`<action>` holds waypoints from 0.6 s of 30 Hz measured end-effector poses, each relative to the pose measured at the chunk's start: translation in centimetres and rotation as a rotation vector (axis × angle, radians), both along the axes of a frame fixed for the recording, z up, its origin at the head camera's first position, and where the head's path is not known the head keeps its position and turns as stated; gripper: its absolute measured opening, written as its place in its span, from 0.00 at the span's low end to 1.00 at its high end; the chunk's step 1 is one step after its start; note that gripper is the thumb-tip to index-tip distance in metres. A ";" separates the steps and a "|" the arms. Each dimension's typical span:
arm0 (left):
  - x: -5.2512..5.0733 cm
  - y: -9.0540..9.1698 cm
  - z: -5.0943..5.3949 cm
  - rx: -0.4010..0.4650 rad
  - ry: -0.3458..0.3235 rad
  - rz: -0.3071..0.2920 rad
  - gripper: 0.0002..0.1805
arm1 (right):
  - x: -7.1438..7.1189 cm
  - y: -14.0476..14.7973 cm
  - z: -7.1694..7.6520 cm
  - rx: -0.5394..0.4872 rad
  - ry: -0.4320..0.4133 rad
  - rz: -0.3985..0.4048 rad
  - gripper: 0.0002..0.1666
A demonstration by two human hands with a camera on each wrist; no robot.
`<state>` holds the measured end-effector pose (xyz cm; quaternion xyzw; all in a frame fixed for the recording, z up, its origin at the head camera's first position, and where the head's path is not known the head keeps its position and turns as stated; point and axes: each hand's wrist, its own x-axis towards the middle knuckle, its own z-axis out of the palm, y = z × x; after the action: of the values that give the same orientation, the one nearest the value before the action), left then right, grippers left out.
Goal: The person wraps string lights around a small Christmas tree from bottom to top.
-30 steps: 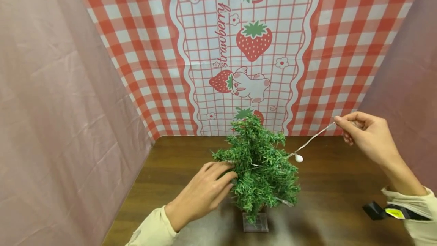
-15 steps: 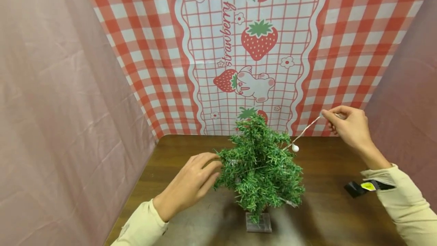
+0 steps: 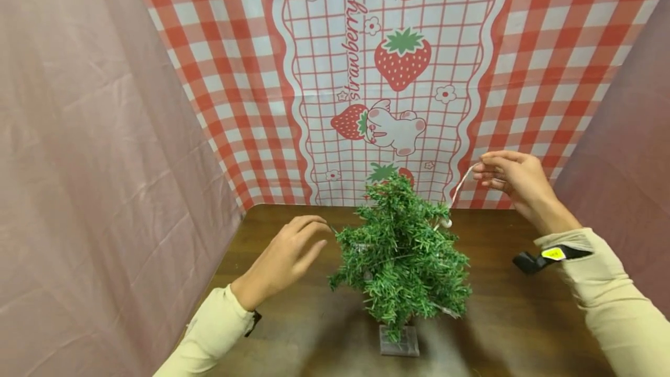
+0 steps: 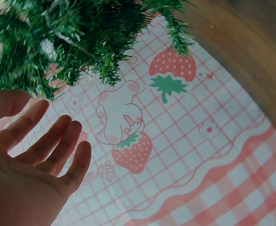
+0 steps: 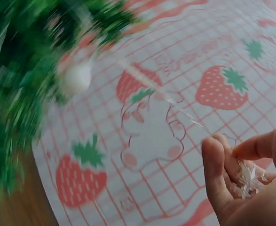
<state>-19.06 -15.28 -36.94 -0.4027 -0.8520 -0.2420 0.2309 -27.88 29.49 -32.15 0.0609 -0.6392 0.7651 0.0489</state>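
A small green artificial Christmas tree (image 3: 403,255) stands upright on a square base (image 3: 399,342). My right hand (image 3: 515,182), behind the tree on the right, pinches a thin, clear string of lights (image 3: 460,185) between thumb and fingers. In the right wrist view, a clear bundle (image 5: 248,181) lies within that palm. The string runs taut to the tree, where a white ball bulb (image 5: 76,79) hangs at the branches. More of the strand crosses the tree's front. My left hand (image 3: 285,255) hovers left of the tree, fingers loosely bent, holding nothing.
The tree stands on a dark brown wooden table (image 3: 293,330). Behind it hangs a red checked strawberry cloth (image 3: 324,74). Pink curtains (image 3: 104,162) enclose both sides. A black strap (image 3: 534,262) with a yellow label sits at the right cuff.
My left hand has drawn back from the branches, leftward and away. My right hand has moved left toward the back of the tree, bringing the string and white bulb closer to the branches.
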 end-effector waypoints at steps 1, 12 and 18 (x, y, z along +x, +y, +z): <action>-0.3 -0.1 0.1 0.033 -0.031 -0.007 0.11 | -0.2 0.0 0.1 -0.052 -0.014 0.036 0.07; -2.7 -0.2 0.8 0.261 -0.319 0.001 0.10 | -1.5 -1.7 0.8 -0.449 -0.030 0.377 0.14; -3.4 0.1 1.5 0.285 -0.388 -0.005 0.12 | -1.9 -2.7 1.4 -0.495 -0.080 0.647 0.32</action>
<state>-22.47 -15.19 -35.44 -0.3141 -0.8368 -0.4330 0.1165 -29.78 26.77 -30.73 0.2153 -0.3850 0.8734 -0.2062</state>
